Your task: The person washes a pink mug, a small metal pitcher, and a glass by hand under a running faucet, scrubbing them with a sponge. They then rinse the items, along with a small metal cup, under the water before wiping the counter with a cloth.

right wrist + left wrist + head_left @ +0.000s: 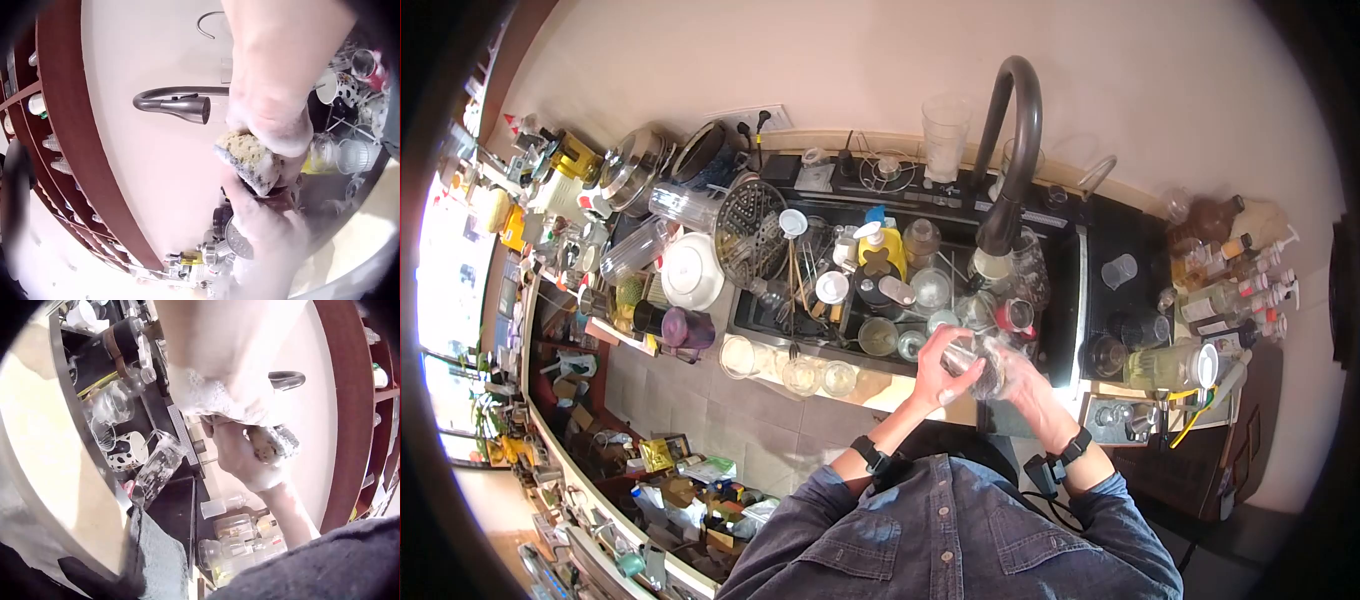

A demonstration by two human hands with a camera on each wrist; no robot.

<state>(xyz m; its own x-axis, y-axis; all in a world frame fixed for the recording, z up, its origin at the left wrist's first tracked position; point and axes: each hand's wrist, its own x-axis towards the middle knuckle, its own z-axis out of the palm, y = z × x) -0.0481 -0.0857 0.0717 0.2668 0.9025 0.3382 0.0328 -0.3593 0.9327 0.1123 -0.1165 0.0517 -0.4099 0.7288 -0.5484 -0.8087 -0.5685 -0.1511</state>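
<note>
In front of the chest, at the sink's near edge, both hands are together. The left hand grips a clear drinking glass, mostly hidden by the fingers in the wrist views. A foamy yellow sponge with a grey side is held in the right hand, close against the glass. Suds cover the fingers of both hands. In the left wrist view, the sponge shows beyond the right hand's knuckles.
The sink is crowded with glasses, cups and a yellow soap bottle. A dark faucet arches over it. Several glass jars line the front ledge. Bottles stand at right, a white bowl at left.
</note>
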